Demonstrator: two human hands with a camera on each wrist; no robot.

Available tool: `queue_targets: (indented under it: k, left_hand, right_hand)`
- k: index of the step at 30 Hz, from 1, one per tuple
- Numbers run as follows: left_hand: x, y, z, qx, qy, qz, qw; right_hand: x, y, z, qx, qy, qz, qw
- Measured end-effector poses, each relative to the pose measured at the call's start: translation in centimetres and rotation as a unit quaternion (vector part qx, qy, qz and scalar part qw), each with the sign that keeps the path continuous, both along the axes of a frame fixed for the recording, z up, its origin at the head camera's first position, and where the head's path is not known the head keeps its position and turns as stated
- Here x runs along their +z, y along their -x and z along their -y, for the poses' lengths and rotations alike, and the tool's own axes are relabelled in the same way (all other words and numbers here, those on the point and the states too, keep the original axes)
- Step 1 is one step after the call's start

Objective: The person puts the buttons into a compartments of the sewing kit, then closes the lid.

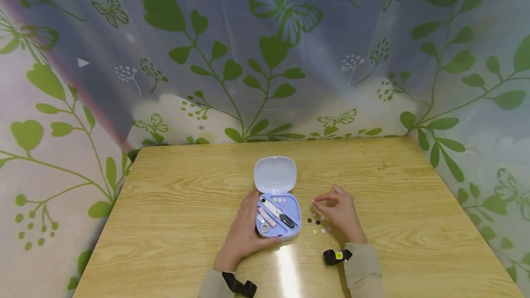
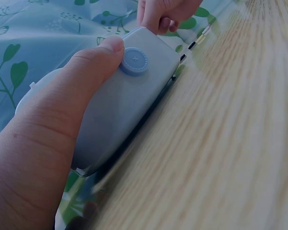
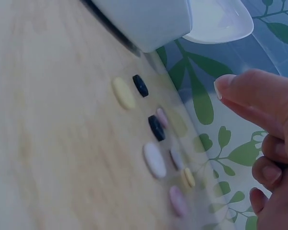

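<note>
An open lilac sewing box point(image 1: 295, 230) stands on the table with its white lid point(image 1: 275, 174) tipped back. My left hand point(image 1: 242, 231) holds it by the left and front sides; in the left wrist view the thumb lies beside its round front catch point(image 2: 135, 61). Inside are black-handled thread snips point(image 1: 285, 219), a pink stick-shaped item point(image 1: 266, 216), a silver ring-shaped piece point(image 1: 264, 228) and a few small buttons point(image 1: 279, 200) at the back. Right of the box, my right hand point(image 1: 341, 213) pinches a small pale button point(image 1: 313, 202) between thumb and forefinger, mostly hidden by the fingertips.
Several loose buttons lie on the wooden table point(image 1: 174, 206) below my right hand, among them a black button point(image 3: 156, 128), a yellow button point(image 3: 123, 93) and a white button point(image 3: 155, 160). A leaf-patterned curtain point(image 1: 232, 82) hangs behind the table's far edge.
</note>
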State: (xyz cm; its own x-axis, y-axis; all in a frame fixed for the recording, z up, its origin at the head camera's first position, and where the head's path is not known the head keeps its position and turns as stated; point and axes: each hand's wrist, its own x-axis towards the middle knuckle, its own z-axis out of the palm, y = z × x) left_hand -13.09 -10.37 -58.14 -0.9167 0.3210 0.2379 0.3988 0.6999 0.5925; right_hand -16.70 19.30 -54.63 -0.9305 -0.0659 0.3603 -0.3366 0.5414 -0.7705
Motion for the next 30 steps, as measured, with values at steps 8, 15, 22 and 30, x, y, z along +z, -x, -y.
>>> queue_targets:
  k: [8, 15, 22, 30]
  left_hand:
    - [0.0, 0.0, 0.0, -0.003, -0.005, -0.011, 0.9999]
    - [0.1, 0.0, -0.1, -0.006, -0.003, -0.004, 1.0]
    - [0.2, 0.0, -0.1, -0.005, -0.006, -0.011, 0.9999]
    - [-0.1, 0.1, 0.0, -0.006, -0.006, -0.011, 0.9999]
  right_hand:
    - [0.3, 0.5, 0.3, 0.004, -0.003, -0.022, 0.9997]
    - [0.9, 0.9, 0.9, 0.008, -0.001, -0.047, 0.9989]
    - [1.5, 1.3, 1.7, 0.017, 0.001, -0.04, 0.9991]
    - [1.9, 1.6, 2.5, 0.028, 0.005, -0.025, 0.9993]
